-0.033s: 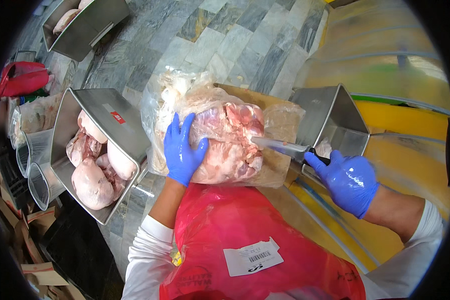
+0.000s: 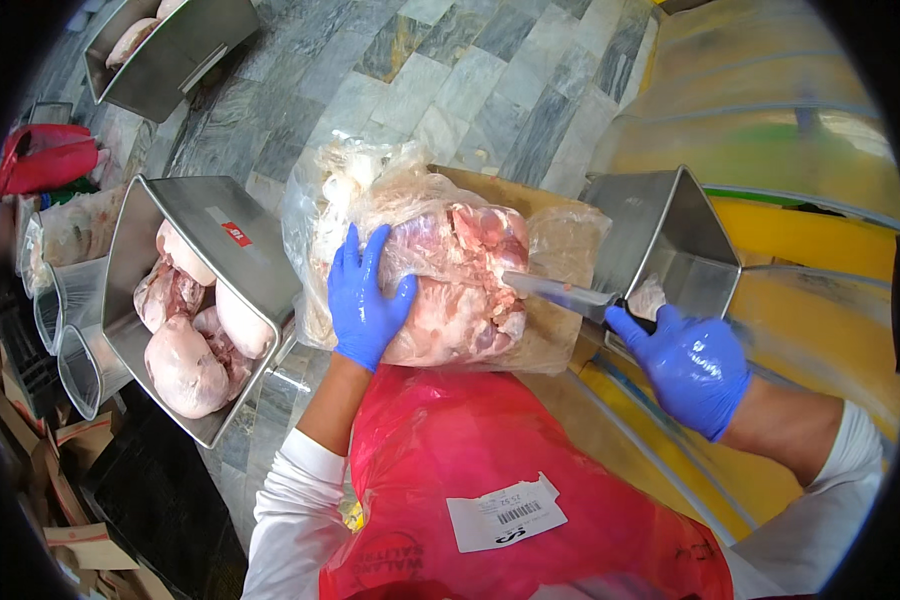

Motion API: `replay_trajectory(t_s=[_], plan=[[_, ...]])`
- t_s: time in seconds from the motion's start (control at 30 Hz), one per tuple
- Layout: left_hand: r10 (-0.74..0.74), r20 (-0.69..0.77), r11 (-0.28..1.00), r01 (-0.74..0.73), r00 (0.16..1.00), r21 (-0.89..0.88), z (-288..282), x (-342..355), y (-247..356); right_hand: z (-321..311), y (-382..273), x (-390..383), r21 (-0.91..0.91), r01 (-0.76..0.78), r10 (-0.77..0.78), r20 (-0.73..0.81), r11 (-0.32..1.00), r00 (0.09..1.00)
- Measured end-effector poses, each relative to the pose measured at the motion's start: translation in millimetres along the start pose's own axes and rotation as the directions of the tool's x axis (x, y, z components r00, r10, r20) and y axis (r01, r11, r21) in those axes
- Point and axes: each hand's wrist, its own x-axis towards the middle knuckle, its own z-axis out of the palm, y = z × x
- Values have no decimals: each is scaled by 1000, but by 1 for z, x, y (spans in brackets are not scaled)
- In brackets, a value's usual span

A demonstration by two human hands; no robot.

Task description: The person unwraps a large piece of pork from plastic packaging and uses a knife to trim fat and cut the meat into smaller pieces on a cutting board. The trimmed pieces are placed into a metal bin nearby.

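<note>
A block of raw meat point(image 2: 455, 330), pink and red with pale fat, lies in front of me, partly wrapped in clear plastic film point(image 2: 355, 180). My left hand point(image 2: 365, 300), in a blue glove, rests flat on the left part of the block with its fingers spread. In my blue-gloved right hand point(image 2: 690, 370) is a knife point(image 2: 565, 293) with a black handle. Its blade points left, and the tip meets the right side of the meat. The fingers wrapped beneath the handle are partly hidden.
A brown cardboard sheet point(image 2: 550, 345) lies under the meat. At left, a metal bin point(image 2: 215, 225) holds several large pale meat pieces point(image 2: 185, 365). Another metal bin point(image 2: 660, 215) stands at right, beside yellow panels point(image 2: 810, 240). A third bin point(image 2: 160, 75) is at far left.
My right hand has shifted very slightly left and down with the knife. The left hand and the meat look the same.
</note>
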Motion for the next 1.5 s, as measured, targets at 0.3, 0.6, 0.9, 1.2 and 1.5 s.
replay_trajectory(t_s=[0.3, 0.6, 0.9, 1.2, 1.5], plan=[[99, 76, 993, -103, 992, 60, -2, 16, 4, 187, 34, -11, 304, -5, 116, -348, 953, 930], [139, -4, 988, -138, 990, 62, 6, 20, -14, 337, 5, 33, 503, 36, 250, -488, 864, 836], [137, 5, 989, -137, 991, 55, 2, 25, -15, 227, -29, -32, 406, -208, 364, -359, 890, 860], [147, 37, 987, -149, 988, 56, 5, 26, -21, 128, -3, -19, 260, -117, 186, -259, 959, 948], [111, 24, 992, -109, 993, -69, 1, 35, -20, 313, -50, 36, 671, -2, 389, -428, 741, 816]])
